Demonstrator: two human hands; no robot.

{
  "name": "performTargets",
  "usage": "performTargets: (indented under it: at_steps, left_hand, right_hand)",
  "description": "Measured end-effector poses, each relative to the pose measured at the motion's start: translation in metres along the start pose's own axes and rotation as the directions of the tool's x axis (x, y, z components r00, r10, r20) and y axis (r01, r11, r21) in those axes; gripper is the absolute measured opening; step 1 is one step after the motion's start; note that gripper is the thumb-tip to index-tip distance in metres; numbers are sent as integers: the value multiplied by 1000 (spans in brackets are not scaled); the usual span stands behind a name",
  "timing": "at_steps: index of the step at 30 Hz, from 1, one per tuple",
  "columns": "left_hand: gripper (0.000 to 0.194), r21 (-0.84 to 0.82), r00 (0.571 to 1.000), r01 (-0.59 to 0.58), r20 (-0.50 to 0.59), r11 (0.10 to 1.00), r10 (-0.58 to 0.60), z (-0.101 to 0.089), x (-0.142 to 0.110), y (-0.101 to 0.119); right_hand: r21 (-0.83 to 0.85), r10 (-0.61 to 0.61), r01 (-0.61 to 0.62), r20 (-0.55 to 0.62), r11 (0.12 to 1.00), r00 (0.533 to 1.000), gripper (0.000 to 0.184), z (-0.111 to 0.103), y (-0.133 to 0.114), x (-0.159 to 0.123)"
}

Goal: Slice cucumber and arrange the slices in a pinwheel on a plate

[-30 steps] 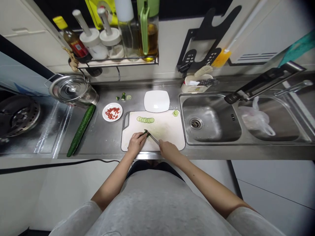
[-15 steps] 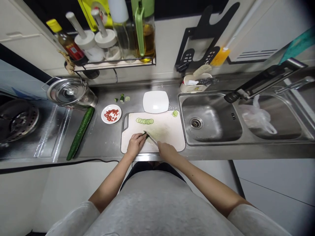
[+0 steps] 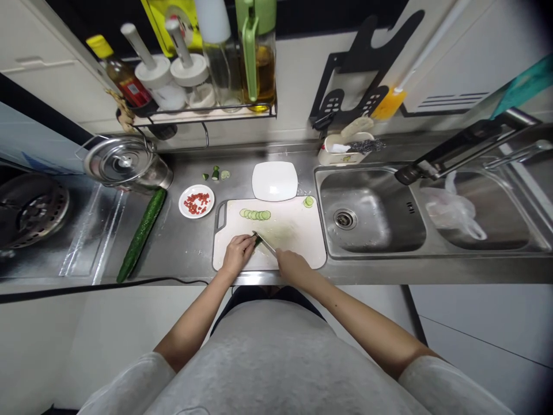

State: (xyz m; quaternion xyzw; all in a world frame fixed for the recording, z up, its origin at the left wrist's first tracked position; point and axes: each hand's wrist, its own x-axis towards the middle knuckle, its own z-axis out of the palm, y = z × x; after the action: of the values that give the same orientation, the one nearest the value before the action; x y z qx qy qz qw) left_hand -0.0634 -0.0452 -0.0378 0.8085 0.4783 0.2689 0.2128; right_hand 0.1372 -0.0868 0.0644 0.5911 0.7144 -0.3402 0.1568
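Observation:
On the white cutting board [image 3: 233, 230], my left hand [image 3: 237, 253] is closed around a short piece of dark green cucumber [image 3: 258, 238], mostly hidden under the fingers. My right hand [image 3: 290, 266] grips a knife [image 3: 266, 245] by its handle, and the blade rests against the cucumber piece close to my left fingertips. Behind the hands lies a row of overlapping cucumber slices [image 3: 255, 214]. A few more slices [image 3: 308, 202] sit in the board's far right corner.
A white rectangular plate [image 3: 275, 181] stands behind the board. To the left are a small plate [image 3: 196, 214] with chopped red bits, cucumber ends [image 3: 215, 173], a whole cucumber [image 3: 141, 235] and a lidded steel pot [image 3: 123, 161]. A double sink [image 3: 371, 210] lies right.
The view has tilted very slightly, so the scene sits a little lower. Both hands, the knife and the cucumber piece stay in nearly the same place on the board.

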Motion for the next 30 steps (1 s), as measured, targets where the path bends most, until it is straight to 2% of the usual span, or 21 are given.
performTargets:
  at_steps: [30]
  left_hand:
    - [23,-26,1000,-10,6,1000,10,1,1,-5]
  right_hand:
    - [-33,24,-24,-14,999,1000,32,12,-3,12]
